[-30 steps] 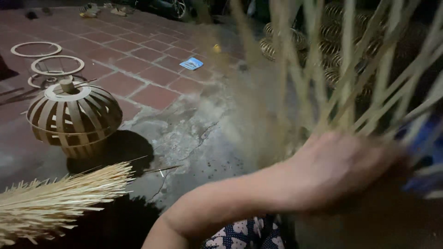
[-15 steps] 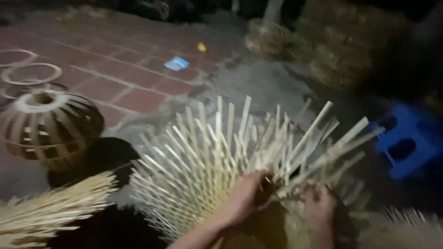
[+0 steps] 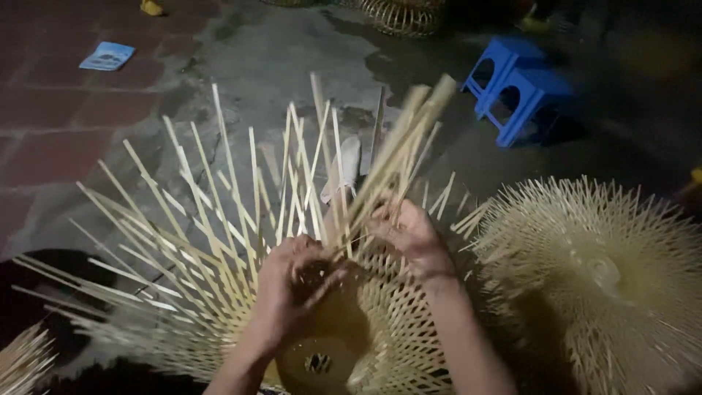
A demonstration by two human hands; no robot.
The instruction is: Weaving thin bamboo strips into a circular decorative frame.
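Observation:
A half-woven bamboo basket (image 3: 380, 329) lies in front of me, its long loose strips (image 3: 219, 219) fanning up and to the left. My left hand (image 3: 289, 292) is closed on strips at the woven edge. My right hand (image 3: 409, 238) grips a bundle of upright bamboo strips (image 3: 398, 146) just above the weave. A round wooden disc with a hole (image 3: 318, 362) sits at the basket's centre, below my hands.
A second bamboo frame with short spiky ends (image 3: 599, 271) lies to the right. A blue plastic stool (image 3: 515, 88) stands at the back right. A white shoe (image 3: 347, 164) lies behind the strips. Another bundle of strips (image 3: 22, 358) is at the bottom left. A blue card (image 3: 107, 55) rests on red tiles.
The view has swung right and down, so the finished round basket at the left has left the frame. Both hands have come onto the woven edge, and the right now grips a bundle.

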